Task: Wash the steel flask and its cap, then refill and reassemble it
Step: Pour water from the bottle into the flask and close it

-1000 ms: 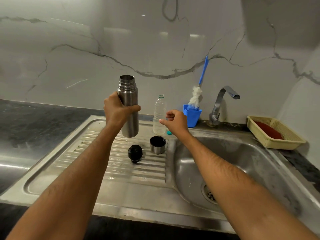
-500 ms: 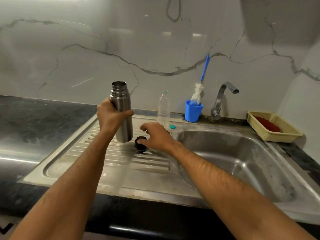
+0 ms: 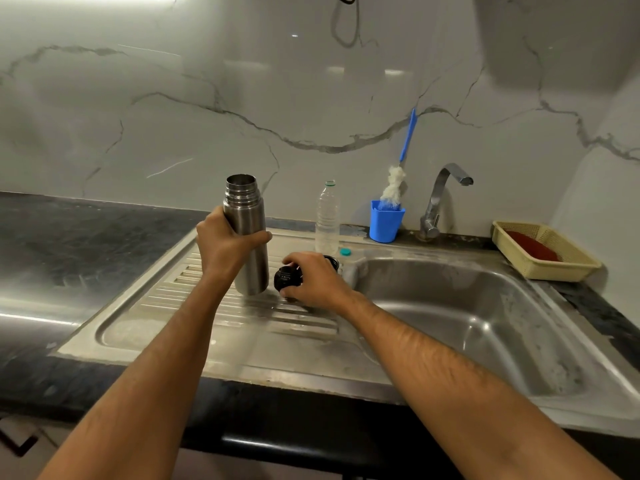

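The open steel flask stands upright, its threaded mouth bare, and my left hand is wrapped around its middle just above the ribbed drainboard. To its right my right hand closes its fingers around the black stopper on the drainboard. The steel cup cap sits behind that hand, mostly hidden. A clear plastic water bottle stands uncapped at the back of the drainboard, with its small teal cap beside it.
The steel sink basin lies to the right, under a bent tap. A blue cup holds a blue-handled bottle brush. A yellow basket with a red cloth sits at far right. Dark counter stretches left.
My right hand came down from near the plastic bottle and closed on the black stopper. My left hand lowered the flask toward the drainboard. The view tilted down.
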